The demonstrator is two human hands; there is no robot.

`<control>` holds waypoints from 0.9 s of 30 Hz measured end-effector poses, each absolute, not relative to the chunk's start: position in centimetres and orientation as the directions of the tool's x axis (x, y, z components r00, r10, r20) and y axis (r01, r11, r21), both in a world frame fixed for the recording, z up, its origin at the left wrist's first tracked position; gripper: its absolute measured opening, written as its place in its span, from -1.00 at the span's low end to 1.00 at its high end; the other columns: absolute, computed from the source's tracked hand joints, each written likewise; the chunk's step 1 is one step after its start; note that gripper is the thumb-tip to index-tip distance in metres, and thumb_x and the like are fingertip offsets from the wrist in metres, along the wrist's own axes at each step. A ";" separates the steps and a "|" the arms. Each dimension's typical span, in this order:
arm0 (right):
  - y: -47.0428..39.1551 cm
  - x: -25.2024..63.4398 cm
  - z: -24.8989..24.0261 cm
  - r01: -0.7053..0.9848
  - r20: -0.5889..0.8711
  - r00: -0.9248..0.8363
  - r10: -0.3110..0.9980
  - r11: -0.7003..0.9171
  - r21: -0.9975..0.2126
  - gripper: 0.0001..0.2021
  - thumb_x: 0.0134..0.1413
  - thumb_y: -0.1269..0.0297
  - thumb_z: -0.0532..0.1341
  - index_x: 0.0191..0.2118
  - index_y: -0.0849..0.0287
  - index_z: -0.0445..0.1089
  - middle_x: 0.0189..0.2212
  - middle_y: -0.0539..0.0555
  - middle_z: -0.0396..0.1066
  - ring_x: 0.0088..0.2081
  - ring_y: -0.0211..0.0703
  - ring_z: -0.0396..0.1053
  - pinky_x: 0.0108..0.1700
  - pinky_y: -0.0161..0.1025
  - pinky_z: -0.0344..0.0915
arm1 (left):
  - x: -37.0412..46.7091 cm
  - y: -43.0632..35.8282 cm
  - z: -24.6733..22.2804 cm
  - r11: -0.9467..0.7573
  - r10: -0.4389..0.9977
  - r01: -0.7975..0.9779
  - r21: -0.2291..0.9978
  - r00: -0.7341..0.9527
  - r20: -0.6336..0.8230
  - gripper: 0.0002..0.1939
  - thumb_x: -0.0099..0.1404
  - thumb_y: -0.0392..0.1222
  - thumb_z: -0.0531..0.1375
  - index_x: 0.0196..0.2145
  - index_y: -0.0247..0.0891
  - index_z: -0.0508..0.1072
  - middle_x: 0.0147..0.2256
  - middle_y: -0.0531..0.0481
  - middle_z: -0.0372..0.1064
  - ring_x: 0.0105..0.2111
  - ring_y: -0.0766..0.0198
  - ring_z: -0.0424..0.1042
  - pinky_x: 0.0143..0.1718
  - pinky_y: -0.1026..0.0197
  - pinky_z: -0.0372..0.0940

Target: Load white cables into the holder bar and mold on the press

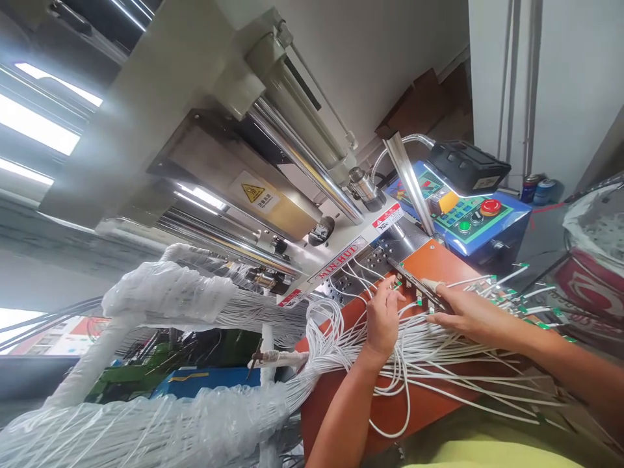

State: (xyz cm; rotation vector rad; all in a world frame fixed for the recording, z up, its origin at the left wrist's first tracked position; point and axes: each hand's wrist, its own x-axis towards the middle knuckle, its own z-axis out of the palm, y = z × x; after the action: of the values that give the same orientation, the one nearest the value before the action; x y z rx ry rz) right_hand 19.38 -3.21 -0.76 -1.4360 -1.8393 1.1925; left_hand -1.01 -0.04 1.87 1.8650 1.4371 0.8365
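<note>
In the head view my right hand (pixel 455 313) grips a long dark metal bar (pixel 414 281), which slants up toward the machine's metal mould plate (pixel 377 257). Several small green-tipped connectors line the bar's near side. My left hand (pixel 383 318) is at the bar's far end, its fingers closed by a green connector end (pixel 398 285) of a white cable; the exact grip is partly hidden. Below and between my hands, many white cables (pixel 424 348) spread over the orange worktop (pixel 443 260). More loose cable ends with green tips (pixel 541 292) lie beyond my right wrist.
The moulding machine (pixel 234 175) with its steel columns stands over the plate. A blue control box (pixel 487 221) with a red button is at the right, under a black lamp (pixel 468 168). Plastic-wrapped cable bundles (pixel 160 422) run left. A large sack (pixel 592 260) stands far right.
</note>
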 end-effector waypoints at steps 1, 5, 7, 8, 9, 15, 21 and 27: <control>-3.2 19.4 -0.8 0.491 -0.116 -0.304 0.946 0.052 -0.870 -0.54 0.12 0.01 0.15 0.10 0.08 0.33 -0.25 0.12 0.52 -0.14 0.10 0.45 -0.13 -0.18 0.26 | -1.1 0.1 1.7 -0.228 0.970 0.572 0.788 0.199 0.136 -0.72 0.41 -0.21 0.01 -0.02 -0.25 0.44 -0.30 -0.06 0.48 -0.27 0.24 0.46 -0.14 0.18 0.32; -3.2 19.3 -0.9 0.520 -0.140 -0.309 0.941 0.044 -0.853 -0.56 0.13 0.01 0.14 0.06 0.10 0.31 -0.19 0.14 0.51 -0.15 0.09 0.44 -0.17 -0.19 0.24 | -1.3 0.3 0.8 -0.190 0.977 0.531 0.826 0.184 0.106 -0.78 0.37 -0.23 0.09 -0.07 -0.26 0.44 -0.34 -0.04 0.50 -0.35 0.30 0.47 -0.21 0.23 0.35; -3.1 19.3 -0.8 0.547 -0.171 -0.324 0.931 0.037 -0.836 -0.59 0.15 0.00 0.11 0.03 0.13 0.29 -0.15 0.16 0.49 -0.14 0.08 0.43 -0.18 -0.19 0.23 | -1.2 0.4 0.6 -0.107 0.984 0.481 0.870 0.177 0.023 -0.79 0.38 -0.22 0.08 -0.07 -0.28 0.40 -0.40 0.01 0.49 -0.50 0.38 0.41 -0.33 0.29 0.33; -3.1 19.3 -0.8 0.560 -0.183 -0.328 0.927 0.035 -0.828 -0.59 0.16 0.00 0.10 0.01 0.14 0.28 -0.15 0.16 0.48 -0.14 0.08 0.43 -0.19 -0.20 0.22 | -1.2 0.4 0.6 -0.082 0.985 0.461 0.884 0.175 0.000 -0.81 0.38 -0.21 0.08 -0.09 -0.28 0.39 -0.40 0.01 0.49 -0.53 0.40 0.39 -0.36 0.31 0.32; -3.1 19.2 -0.8 0.570 -0.188 -0.329 0.926 0.036 -0.821 -0.60 0.16 0.00 0.10 0.01 0.15 0.28 -0.16 0.17 0.48 -0.15 0.08 0.43 -0.21 -0.20 0.22 | -1.1 0.4 0.6 -0.073 0.984 0.449 0.891 0.176 -0.008 -0.82 0.39 -0.19 0.08 -0.11 -0.28 0.40 -0.39 0.01 0.50 -0.52 0.41 0.40 -0.36 0.32 0.32; -3.2 19.3 -0.8 0.532 -0.125 -0.288 0.949 0.049 -0.846 -0.48 0.11 0.00 0.14 0.15 0.10 0.26 -0.18 0.14 0.51 -0.17 0.10 0.45 -0.23 -0.20 0.25 | -0.9 0.6 0.7 -0.251 0.962 0.642 0.724 0.247 0.115 -0.86 0.34 -0.14 0.18 -0.32 -0.23 0.48 -0.39 0.04 0.49 -0.37 0.32 0.47 -0.25 0.30 0.31; -3.2 19.6 -1.1 0.489 -0.103 -0.302 0.948 0.062 -0.870 -0.41 0.09 -0.03 0.15 0.21 0.08 0.24 -0.11 0.15 0.51 -0.10 0.13 0.44 -0.14 -0.15 0.30 | -1.2 0.5 -0.5 -0.327 0.945 0.747 0.579 0.257 0.202 -0.88 0.40 -0.31 0.07 -0.18 -0.21 0.39 -0.34 0.02 0.51 -0.33 0.30 0.52 -0.27 0.29 0.34; -3.2 19.8 -0.9 0.499 -0.152 -0.321 0.935 0.031 -0.866 -0.51 0.11 -0.08 0.12 0.09 0.05 0.33 -0.22 0.07 0.53 -0.22 0.05 0.45 -0.18 -0.14 0.32 | -1.5 0.3 -1.1 -0.490 0.872 0.675 0.552 0.383 0.306 -0.82 0.39 -0.23 0.14 -0.06 -0.20 0.41 -0.19 -0.02 0.55 -0.23 0.27 0.54 -0.15 0.23 0.41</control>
State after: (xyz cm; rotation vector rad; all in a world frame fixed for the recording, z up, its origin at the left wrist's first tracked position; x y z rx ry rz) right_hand 19.83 -3.19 -0.86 -1.4500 -1.8495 1.2330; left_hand -1.54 0.34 -1.06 2.3110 1.3495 0.8167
